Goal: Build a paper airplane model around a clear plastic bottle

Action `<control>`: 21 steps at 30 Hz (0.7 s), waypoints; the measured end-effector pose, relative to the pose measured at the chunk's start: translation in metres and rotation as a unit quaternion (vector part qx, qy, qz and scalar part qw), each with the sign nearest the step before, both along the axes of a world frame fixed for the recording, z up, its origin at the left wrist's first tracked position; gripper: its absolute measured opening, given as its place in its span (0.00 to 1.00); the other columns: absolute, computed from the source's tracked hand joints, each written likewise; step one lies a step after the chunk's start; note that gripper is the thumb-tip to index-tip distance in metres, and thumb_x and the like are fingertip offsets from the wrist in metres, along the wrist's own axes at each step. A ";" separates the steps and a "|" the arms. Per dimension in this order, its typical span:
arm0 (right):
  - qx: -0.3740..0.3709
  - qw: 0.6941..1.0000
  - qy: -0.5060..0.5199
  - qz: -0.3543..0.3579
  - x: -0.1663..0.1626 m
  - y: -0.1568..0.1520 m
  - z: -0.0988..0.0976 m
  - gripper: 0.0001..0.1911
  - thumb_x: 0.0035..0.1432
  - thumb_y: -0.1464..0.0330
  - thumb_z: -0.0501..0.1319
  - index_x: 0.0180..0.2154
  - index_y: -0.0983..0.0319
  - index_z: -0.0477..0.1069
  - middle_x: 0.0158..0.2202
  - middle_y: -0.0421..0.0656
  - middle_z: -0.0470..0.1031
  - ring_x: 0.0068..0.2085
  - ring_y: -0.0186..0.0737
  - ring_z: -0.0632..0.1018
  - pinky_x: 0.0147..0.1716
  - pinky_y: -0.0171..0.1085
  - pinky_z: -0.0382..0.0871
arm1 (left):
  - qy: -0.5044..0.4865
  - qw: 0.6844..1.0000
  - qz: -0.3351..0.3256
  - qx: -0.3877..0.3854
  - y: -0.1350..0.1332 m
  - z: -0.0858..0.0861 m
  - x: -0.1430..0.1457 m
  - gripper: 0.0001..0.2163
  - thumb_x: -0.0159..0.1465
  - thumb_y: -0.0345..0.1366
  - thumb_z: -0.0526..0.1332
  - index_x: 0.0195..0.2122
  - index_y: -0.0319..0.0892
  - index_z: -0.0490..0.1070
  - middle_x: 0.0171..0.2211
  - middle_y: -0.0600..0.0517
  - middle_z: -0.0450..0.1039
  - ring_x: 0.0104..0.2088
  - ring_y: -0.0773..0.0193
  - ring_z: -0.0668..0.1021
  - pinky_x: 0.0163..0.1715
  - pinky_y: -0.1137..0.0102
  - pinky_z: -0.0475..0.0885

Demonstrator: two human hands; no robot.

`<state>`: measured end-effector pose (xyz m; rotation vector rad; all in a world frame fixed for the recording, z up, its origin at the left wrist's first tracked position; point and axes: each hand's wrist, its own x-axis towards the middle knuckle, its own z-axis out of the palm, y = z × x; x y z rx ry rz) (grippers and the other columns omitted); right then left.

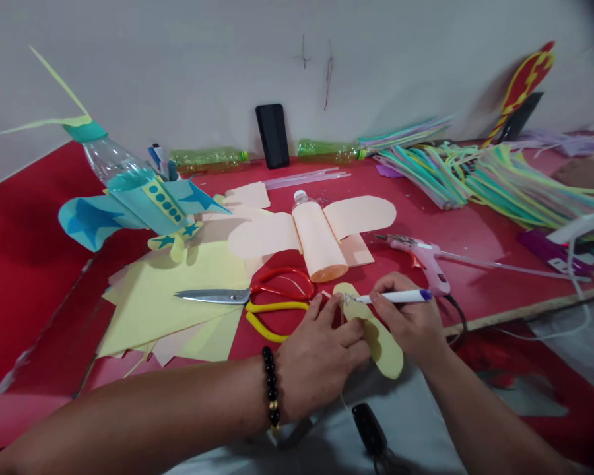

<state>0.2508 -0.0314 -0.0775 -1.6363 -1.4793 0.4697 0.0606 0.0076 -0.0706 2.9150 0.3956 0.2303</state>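
Observation:
A pale yellow paper cutout (386, 349) with rounded ends lies at the table's front edge, its lower end reaching over my lap. My left hand (327, 349) holds the cutout across its middle, fingers bent over it and fingertips near the table. My right hand (410, 320) is closed around a white pen (398, 297) with a purple end. The pen's tip touches the cutout's upper end, beside drawn lines like part of a star. Just behind my hands stands a plane-shaped model (319, 237), a bottle wrapped in peach paper with two wings. Red-and-yellow-handled scissors (247, 295) lie left of my left hand.
A pink glue gun (420, 257) rests right of the model. Yellow paper sheets (163, 297) spread leftward, below a finished-looking blue bottle plane (138, 198). Along the wall are a phone (272, 135), green bottles (329, 150) and bundled coloured strips (426, 175).

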 end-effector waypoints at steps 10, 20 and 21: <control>0.055 0.968 0.242 -0.029 0.005 0.003 -0.002 0.05 0.57 0.66 0.62 0.34 0.58 0.67 0.26 0.36 0.68 0.25 0.32 0.68 0.24 0.33 0.62 | -0.007 1.000 0.028 -0.001 0.008 -0.004 0.003 0.10 0.68 0.36 0.49 0.46 0.44 0.66 0.52 0.52 0.68 0.62 0.48 0.59 0.61 0.47 0.54; 0.130 0.935 0.330 -0.017 0.008 0.003 -0.004 0.05 0.56 0.67 0.64 0.36 0.58 0.70 0.33 0.40 0.74 0.34 0.38 0.76 0.39 0.40 0.69 | -0.082 0.993 0.078 0.030 0.011 0.009 -0.002 0.08 0.68 0.34 0.51 0.37 0.41 0.69 0.43 0.49 0.71 0.47 0.61 0.70 0.55 0.59 0.64; 0.123 0.937 0.327 -0.010 0.009 0.002 -0.002 0.05 0.56 0.67 0.64 0.36 0.58 0.70 0.32 0.40 0.74 0.35 0.38 0.75 0.39 0.39 0.68 | -0.090 0.991 0.101 0.022 0.010 0.011 -0.003 0.09 0.68 0.34 0.51 0.36 0.41 0.69 0.40 0.49 0.71 0.44 0.61 0.70 0.51 0.60 0.65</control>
